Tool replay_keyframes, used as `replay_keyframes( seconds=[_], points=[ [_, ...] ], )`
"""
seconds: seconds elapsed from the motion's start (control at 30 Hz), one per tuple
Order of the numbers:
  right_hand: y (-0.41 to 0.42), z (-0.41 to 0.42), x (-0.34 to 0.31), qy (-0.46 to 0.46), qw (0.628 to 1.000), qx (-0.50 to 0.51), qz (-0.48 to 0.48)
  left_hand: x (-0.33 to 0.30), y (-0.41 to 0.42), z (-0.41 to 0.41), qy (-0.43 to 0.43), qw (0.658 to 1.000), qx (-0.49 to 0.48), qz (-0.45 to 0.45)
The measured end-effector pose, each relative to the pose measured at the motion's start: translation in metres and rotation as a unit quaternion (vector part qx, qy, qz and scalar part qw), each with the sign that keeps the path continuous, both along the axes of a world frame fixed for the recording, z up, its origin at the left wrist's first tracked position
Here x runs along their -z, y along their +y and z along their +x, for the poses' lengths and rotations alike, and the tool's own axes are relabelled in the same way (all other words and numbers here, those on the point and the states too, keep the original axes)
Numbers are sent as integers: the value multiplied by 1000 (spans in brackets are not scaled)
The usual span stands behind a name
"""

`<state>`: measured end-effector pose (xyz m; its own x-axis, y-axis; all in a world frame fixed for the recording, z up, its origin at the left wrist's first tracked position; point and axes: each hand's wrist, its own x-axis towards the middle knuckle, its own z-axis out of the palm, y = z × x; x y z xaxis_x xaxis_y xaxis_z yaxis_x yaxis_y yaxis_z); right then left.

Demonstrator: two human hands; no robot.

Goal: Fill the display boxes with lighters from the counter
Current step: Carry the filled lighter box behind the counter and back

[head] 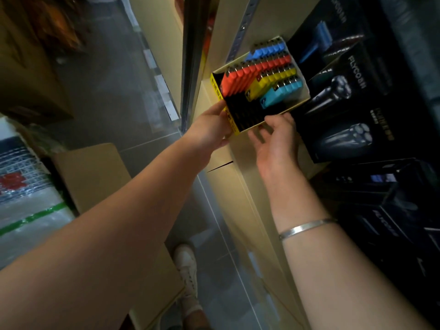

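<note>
The left hand [212, 126] grips the yellow-and-black near corner of the cardboard display box [240, 126], thumb curled over its rim, while the right hand [273, 136] pinches the box's near edge. The box sits on a cream shelf [240, 148] beside glossy black shaver cartons [342, 110], part-filled with slanting rows of blue, red, yellow and turquoise plastic lighters [262, 72].

- Below me lies a grey tiled floor [102, 75] with pale grout lines, dimly lit.
- A cream shelf unit [240, 177] rises from that floor on my right, a metal slotted upright [245, 27] running along it.
- Black shaver boxes [345, 110] fill the unit's right side, stacked close together.
- Left of the unit, across the floor, brown cardboard cartons [92, 172] stand beside plastic-wrapped packs [26, 194] with a green stripe.
- At the unit's foot I see my white shoe [187, 265] on the tiles.
</note>
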<state>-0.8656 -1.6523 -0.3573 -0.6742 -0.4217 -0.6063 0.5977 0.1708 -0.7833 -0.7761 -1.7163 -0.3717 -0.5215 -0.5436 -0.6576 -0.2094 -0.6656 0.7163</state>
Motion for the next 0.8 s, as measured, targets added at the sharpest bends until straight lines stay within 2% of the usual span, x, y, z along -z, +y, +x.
replay_keyframes(
  seconds=[0.17,0.3,0.5,0.67,0.8],
  points=[
    [11,18,-23,79,992,-53,78,-21,5,21,-32,999,-8,-4],
    [21,52,-62,103,985,-109,87,-57,22,59,-98,989,-6,-109],
    [49,123,-120,151,952,-253,79,-122,65,150,-194,952,13,-235],
    [96,185,-159,185,880,-428,95,-175,111,248,-254,934,-7,-252],
    [136,229,-178,232,788,-558,120,-199,178,327,-308,928,-30,-209]
  ],
)
